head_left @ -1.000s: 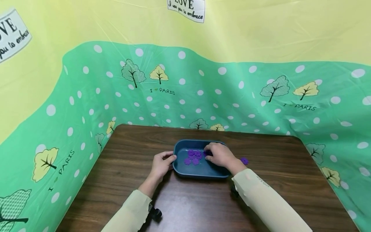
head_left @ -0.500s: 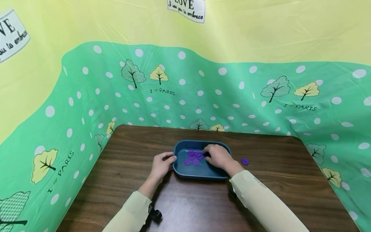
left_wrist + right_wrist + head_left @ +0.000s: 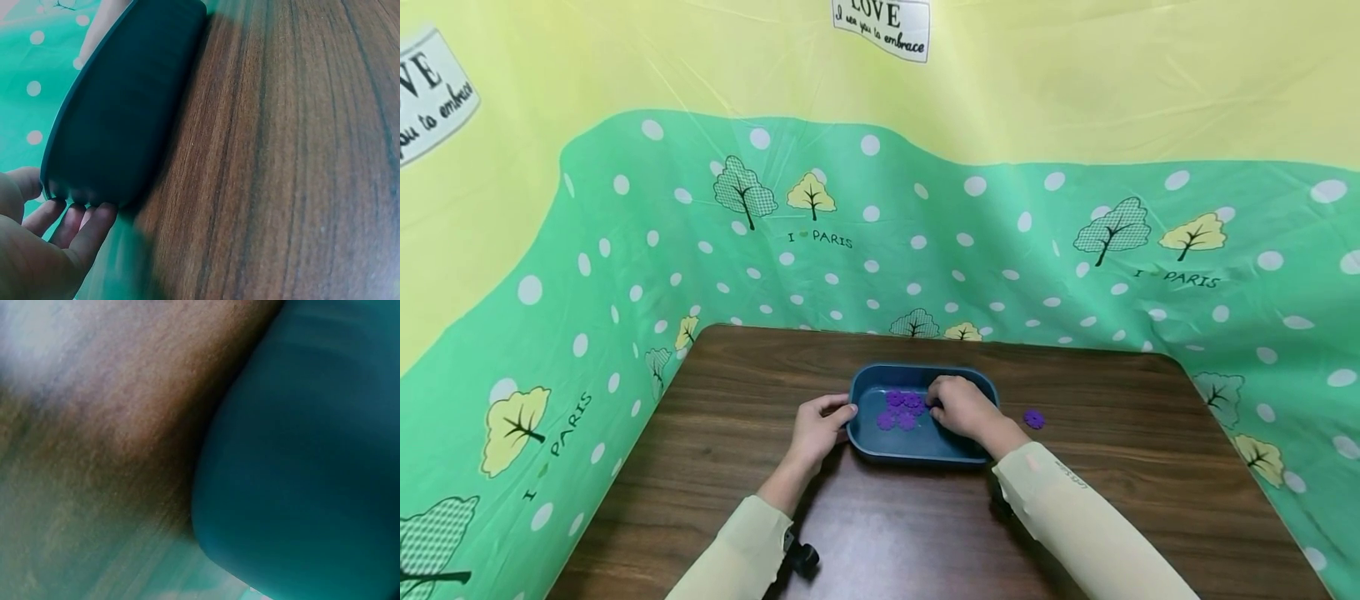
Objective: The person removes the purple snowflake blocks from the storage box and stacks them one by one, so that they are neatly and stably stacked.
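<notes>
Pieces [image 3: 908,418], purple and scalloped, lay in a glossy, round-cornered blue tray [image 3: 917,446]. The left hand [image 3: 816,423] pinched its end; the right hand [image 3: 962,406] curled inside, its hold impossible to tell.

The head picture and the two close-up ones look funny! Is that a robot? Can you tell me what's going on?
No robot here, just a person's two bare hands. The wide picture comes from a camera worn on the head, looking down. The other two come from cameras worn on the wrists, so they're very close. The right one is blurry and shows mostly the tray's side.

On the brown table sits a blue tray with purple flower-shaped pieces inside. One more purple piece lies outside, to the right.

The left hand holds one end of the tray. The right hand reaches inside, by the pieces; I can't tell whether it's holding one.
</notes>
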Action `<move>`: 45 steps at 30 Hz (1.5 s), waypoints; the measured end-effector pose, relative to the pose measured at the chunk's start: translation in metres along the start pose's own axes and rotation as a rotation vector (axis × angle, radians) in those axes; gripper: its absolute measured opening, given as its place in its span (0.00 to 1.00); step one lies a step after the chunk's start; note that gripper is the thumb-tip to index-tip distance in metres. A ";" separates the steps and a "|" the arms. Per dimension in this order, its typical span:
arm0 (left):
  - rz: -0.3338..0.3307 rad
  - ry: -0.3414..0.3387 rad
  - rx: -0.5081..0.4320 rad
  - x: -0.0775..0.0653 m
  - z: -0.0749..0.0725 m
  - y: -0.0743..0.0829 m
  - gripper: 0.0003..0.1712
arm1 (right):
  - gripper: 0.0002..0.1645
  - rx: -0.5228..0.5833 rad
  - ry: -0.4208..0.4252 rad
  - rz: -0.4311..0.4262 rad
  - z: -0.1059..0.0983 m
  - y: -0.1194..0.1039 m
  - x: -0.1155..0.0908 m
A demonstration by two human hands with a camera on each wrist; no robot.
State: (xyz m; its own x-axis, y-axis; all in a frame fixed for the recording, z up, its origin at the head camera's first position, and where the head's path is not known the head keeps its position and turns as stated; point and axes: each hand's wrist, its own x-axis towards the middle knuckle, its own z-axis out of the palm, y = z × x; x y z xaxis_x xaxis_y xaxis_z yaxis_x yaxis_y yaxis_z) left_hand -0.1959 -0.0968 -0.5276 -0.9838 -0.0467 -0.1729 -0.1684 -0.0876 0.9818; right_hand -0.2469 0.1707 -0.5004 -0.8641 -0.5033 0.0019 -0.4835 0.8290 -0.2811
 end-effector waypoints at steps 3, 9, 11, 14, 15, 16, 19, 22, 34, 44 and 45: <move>0.000 0.000 0.001 0.000 0.000 0.000 0.19 | 0.07 -0.005 -0.001 0.000 0.000 0.000 0.000; 0.001 -0.005 -0.003 -0.001 0.001 0.000 0.20 | 0.11 -0.037 -0.013 0.004 0.001 0.000 0.000; 0.001 -0.006 -0.003 -0.001 0.001 0.000 0.20 | 0.12 -0.033 -0.027 0.011 0.001 -0.001 0.000; 0.003 -0.006 -0.003 -0.001 0.001 0.001 0.20 | 0.13 -0.017 -0.048 0.020 -0.001 -0.003 0.001; 0.002 -0.005 -0.005 -0.001 0.001 0.001 0.20 | 0.13 -0.011 -0.052 0.022 -0.001 -0.003 0.001; 0.001 -0.006 -0.007 -0.001 0.001 0.002 0.20 | 0.13 -0.007 -0.057 0.024 -0.002 -0.003 0.001; 0.000 -0.011 -0.013 -0.002 0.001 0.003 0.20 | 0.13 -0.003 -0.063 0.028 -0.003 -0.005 0.001; -0.001 -0.015 -0.016 -0.002 0.002 0.004 0.21 | 0.14 -0.015 -0.073 0.034 -0.004 -0.005 0.001; 0.004 -0.012 0.009 -0.003 0.003 0.005 0.21 | 0.18 -0.051 -0.069 0.031 -0.004 -0.003 0.001; -0.014 -0.006 -0.002 -0.005 0.002 0.005 0.21 | 0.15 0.056 -0.022 0.018 -0.002 0.001 -0.004; -0.014 -0.006 -0.002 -0.005 0.003 0.005 0.21 | 0.15 0.062 -0.019 0.014 -0.002 0.001 -0.004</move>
State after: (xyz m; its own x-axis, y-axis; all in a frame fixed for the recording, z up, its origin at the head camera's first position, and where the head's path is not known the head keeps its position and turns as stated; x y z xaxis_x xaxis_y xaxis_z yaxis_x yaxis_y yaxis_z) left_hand -0.1919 -0.0945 -0.5219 -0.9817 -0.0398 -0.1860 -0.1819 -0.0903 0.9792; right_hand -0.2440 0.1741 -0.4992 -0.8677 -0.4967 -0.0207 -0.4612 0.8198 -0.3395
